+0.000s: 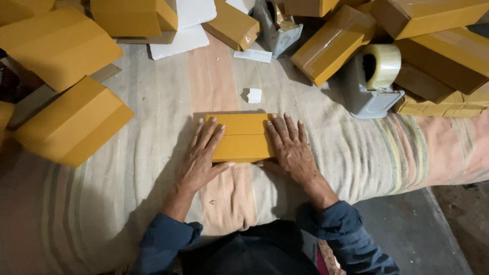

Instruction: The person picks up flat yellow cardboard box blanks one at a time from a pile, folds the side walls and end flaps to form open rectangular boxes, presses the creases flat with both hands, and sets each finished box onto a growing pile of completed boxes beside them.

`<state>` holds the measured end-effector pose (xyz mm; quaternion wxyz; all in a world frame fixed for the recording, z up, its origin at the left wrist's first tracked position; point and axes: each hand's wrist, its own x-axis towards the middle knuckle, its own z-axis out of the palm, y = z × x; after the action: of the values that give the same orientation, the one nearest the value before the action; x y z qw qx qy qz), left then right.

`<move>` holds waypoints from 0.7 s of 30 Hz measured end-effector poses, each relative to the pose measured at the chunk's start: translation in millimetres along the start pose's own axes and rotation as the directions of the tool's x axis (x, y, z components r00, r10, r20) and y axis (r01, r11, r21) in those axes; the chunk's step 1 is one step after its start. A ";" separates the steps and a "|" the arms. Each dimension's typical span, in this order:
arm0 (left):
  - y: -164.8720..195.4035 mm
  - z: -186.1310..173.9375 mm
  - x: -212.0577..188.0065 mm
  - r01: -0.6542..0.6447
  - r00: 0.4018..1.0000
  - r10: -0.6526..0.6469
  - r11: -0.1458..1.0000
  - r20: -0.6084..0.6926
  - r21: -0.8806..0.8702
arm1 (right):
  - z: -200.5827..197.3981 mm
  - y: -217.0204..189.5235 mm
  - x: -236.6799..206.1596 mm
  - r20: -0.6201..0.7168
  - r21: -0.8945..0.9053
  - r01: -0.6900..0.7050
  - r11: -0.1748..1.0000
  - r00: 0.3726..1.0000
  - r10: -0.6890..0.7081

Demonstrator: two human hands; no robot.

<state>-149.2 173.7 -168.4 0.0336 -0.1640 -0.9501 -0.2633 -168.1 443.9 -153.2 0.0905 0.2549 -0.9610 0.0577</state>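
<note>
The small flat yellow-brown cardboard box (243, 137) lies between your fingers on the striped, faded cloth (153, 102), its two top flaps meeting in a seam that runs from one set of fingers to the other. Your left hand (199, 159) lies flat on the box's left end, fingers (208, 133) stretched and close together, thumb pressed along the near edge. Your right hand (289, 147) rests palm down on the right end, fingers (285, 127) spread, gripping nothing. Just beyond your fingertips sits a small white scrap (254, 95) on the cloth. Farther out past your right fingers stands a grey tape dispenser (368, 86) with a roll of clear tape (383, 64), backed by a heap of taped cardboard boxes (438, 56). Out past your left fingers lie more closed yellow boxes (74, 122), and white foam sheets (183, 38) beyond them.
</note>
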 end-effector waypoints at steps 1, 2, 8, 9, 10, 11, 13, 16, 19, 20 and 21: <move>5.1 0.3 0.5 -0.010 1.000 0.012 0.998 -0.027 0.068 | 2.4 -3.4 1.3 0.057 -0.057 -0.019 0.998 0.998 0.022; 10.3 0.8 1.1 -0.017 0.998 0.025 0.990 -0.053 0.138 | 7.1 -10.0 5.8 0.111 -0.112 -0.034 0.993 0.993 0.046; 22.5 6.2 8.7 -0.012 1.000 0.010 0.987 0.017 0.161 | 34.2 -44.0 32.0 -0.004 -0.461 0.163 0.872 0.983 -0.186; 19.9 6.8 9.5 -0.017 1.000 0.015 0.991 0.018 0.135 | 34.8 -44.4 32.5 -0.023 -0.593 0.172 0.786 0.973 -0.230; 15.8 7.0 9.0 -0.016 1.000 0.013 0.994 0.024 0.107 | 33.6 -42.5 31.4 0.002 -0.418 0.206 0.885 0.974 -0.226; 11.5 7.6 7.3 -0.016 0.999 0.013 0.997 0.034 0.080 | 30.6 -37.4 29.6 0.027 -0.225 0.223 0.949 0.975 -0.223; 0.8 8.1 2.8 -0.051 0.999 0.050 0.992 0.018 0.117 | 20.0 -22.2 23.2 0.045 0.009 0.195 0.981 0.980 -0.195; -16.0 11.8 2.8 0.032 0.999 -0.032 0.991 0.002 -0.127 | 4.3 -0.1 14.1 0.061 0.164 0.100 0.981 0.992 -0.112; -25.5 23.4 16.9 0.259 0.963 -0.270 0.918 0.003 -0.300 | 0.5 5.4 6.6 0.076 0.340 -0.034 0.940 0.997 0.009; -27.4 27.3 23.6 0.345 0.931 -0.366 0.881 -0.003 -0.324 | 2.3 2.7 3.7 0.033 0.363 -0.039 0.931 0.999 0.029; -28.4 30.8 29.1 0.368 0.919 -0.393 0.878 -0.022 -0.306 | 5.1 -1.2 0.7 -0.010 0.388 -0.036 0.921 0.999 0.043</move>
<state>-185.3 175.1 -204.3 -0.0039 0.0340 -0.9113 -0.4102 -168.9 441.7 -158.0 0.0459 0.2479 -0.9346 0.2509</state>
